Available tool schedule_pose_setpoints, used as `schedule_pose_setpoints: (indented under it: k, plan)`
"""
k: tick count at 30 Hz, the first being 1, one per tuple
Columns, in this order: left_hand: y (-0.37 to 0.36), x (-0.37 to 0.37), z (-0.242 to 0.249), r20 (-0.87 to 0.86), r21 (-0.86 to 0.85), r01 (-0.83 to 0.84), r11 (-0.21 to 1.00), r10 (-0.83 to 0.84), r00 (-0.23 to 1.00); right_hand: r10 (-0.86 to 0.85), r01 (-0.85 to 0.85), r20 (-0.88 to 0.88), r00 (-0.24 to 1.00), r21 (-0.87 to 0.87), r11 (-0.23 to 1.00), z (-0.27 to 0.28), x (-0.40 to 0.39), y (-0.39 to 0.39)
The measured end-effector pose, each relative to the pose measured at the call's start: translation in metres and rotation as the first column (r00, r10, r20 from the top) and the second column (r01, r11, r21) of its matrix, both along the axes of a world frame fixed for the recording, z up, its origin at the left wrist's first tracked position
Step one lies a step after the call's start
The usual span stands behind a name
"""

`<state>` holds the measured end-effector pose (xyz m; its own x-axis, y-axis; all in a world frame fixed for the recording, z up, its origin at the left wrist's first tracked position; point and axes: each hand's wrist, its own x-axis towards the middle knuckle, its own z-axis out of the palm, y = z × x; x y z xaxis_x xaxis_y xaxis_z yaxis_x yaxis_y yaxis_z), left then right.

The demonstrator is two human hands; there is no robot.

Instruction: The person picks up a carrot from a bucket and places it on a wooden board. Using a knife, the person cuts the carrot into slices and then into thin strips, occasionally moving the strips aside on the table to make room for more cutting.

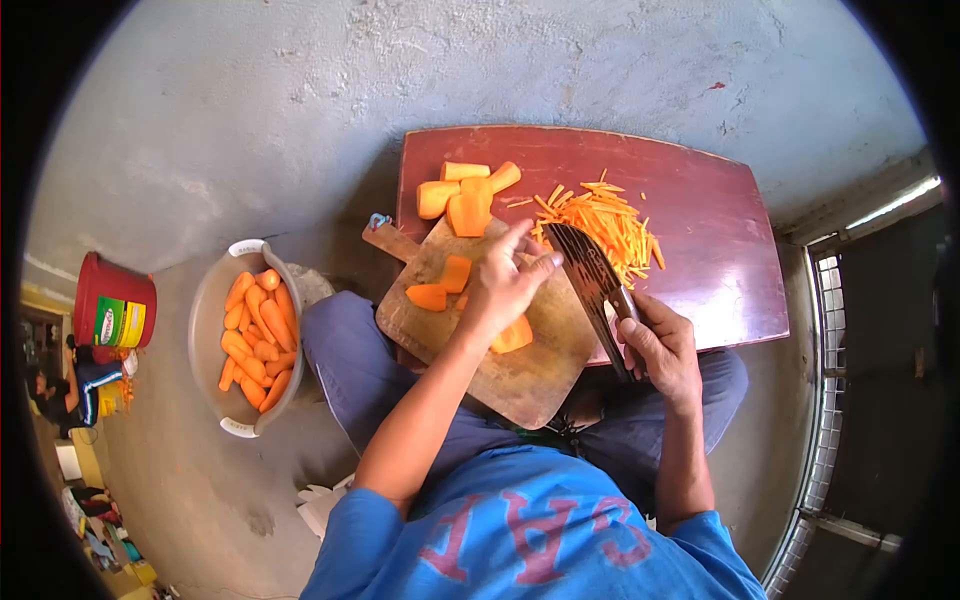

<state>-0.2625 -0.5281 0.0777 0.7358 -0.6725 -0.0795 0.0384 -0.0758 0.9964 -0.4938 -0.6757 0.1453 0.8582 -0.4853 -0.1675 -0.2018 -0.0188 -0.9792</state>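
Note:
My left hand point(500, 285) hovers over the wooden cutting board point(540, 390), its fingers spread and nothing in them. Its fingertips are close to the cleaver's dark, streaked blade point(585, 265). Gripped by its handle, the cleaver is in my right hand point(662, 350), tilted above the board's right side. Cut carrot pieces point(428, 297) lie on the board, and one carrot piece point(514, 335) shows beside my left wrist. Beyond the blade is a heap of carrot sticks point(605, 225) on the red table point(700, 230). Thick carrot chunks point(468, 212) sit at the board's far edge.
A grey tub point(207, 350) of whole carrots point(265, 340) stands on the floor to my left. Farther left are a red bucket point(120, 290) and another person point(65, 390). A wall point(600, 70) rises behind the table. A barred door frame point(830, 340) is at right.

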Motion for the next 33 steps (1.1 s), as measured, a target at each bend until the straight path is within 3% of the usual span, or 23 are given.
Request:
schedule_pose_setpoints:
  k: [3,4,5,7,8,11,14,15,16,17,19,23,25,28,33]
  plan:
    - [-0.017,0.013,-0.004,-0.274,-0.327,-0.146,0.934,0.054,0.960,0.012,-0.005,0.014,1.000,-0.439,0.899,0.003,-0.010,0.000]
    - [-0.021,0.020,0.000,-0.145,-0.362,-0.102,0.926,0.052,0.988,0.041,0.007,0.075,0.996,-0.546,0.838,0.005,-0.010,0.003]
    - [-0.021,0.026,0.004,-0.003,-0.283,0.014,0.959,-0.016,1.000,0.122,-0.060,0.035,0.992,-0.715,0.696,0.015,-0.009,-0.001]
    - [-0.019,0.032,0.037,0.256,-0.079,0.207,0.975,-0.181,0.950,0.169,-0.180,-0.114,0.979,-0.874,0.451,0.021,-0.012,-0.007]
    - [-0.024,0.037,0.039,0.485,0.033,0.285,0.958,-0.264,0.833,0.193,-0.193,-0.124,0.973,-0.899,0.392,0.020,-0.013,-0.010]
    - [-0.050,0.039,0.042,0.662,0.324,0.374,0.869,-0.490,0.567,0.266,-0.211,-0.143,0.953,-0.945,0.248,0.018,-0.013,-0.012]
    - [-0.072,0.036,0.044,0.729,0.406,0.246,0.880,-0.475,0.493,0.285,-0.205,-0.146,0.947,-0.960,0.191,0.025,-0.015,-0.010]
    - [-0.077,0.036,0.046,0.768,0.420,0.182,0.889,-0.455,0.451,0.255,-0.186,-0.128,0.958,-0.958,0.219,0.024,-0.017,-0.008]
    - [-0.076,0.038,0.047,0.870,0.323,0.102,0.941,-0.337,0.360,0.224,-0.167,-0.112,0.968,-0.955,0.246,0.021,-0.019,-0.007]
    - [-0.072,0.039,0.048,0.841,0.243,0.141,0.960,-0.281,0.462,0.195,-0.147,-0.095,0.976,-0.951,0.272,0.019,-0.021,-0.006]
    - [-0.048,0.036,0.054,0.736,0.084,0.184,0.979,-0.186,0.651,0.127,-0.152,-0.102,0.987,-0.860,0.487,0.020,-0.026,0.000]
    - [0.047,0.021,0.048,0.743,0.304,0.050,0.951,-0.270,0.613,0.129,-0.116,-0.014,0.992,-0.545,0.831,0.006,-0.032,0.015]
    - [0.086,0.013,0.040,0.725,0.458,-0.074,0.886,-0.324,0.608,0.121,-0.109,-0.009,0.993,-0.506,0.856,0.000,-0.031,0.030]
    - [0.112,0.006,0.043,0.722,0.526,-0.040,0.850,-0.421,0.549,0.100,-0.108,-0.042,0.994,-0.399,0.910,-0.003,-0.030,0.049]
    - [0.112,-0.002,0.031,0.698,0.490,0.053,0.870,-0.429,0.574,0.060,-0.080,-0.084,0.995,-0.253,0.964,0.005,-0.034,0.059]
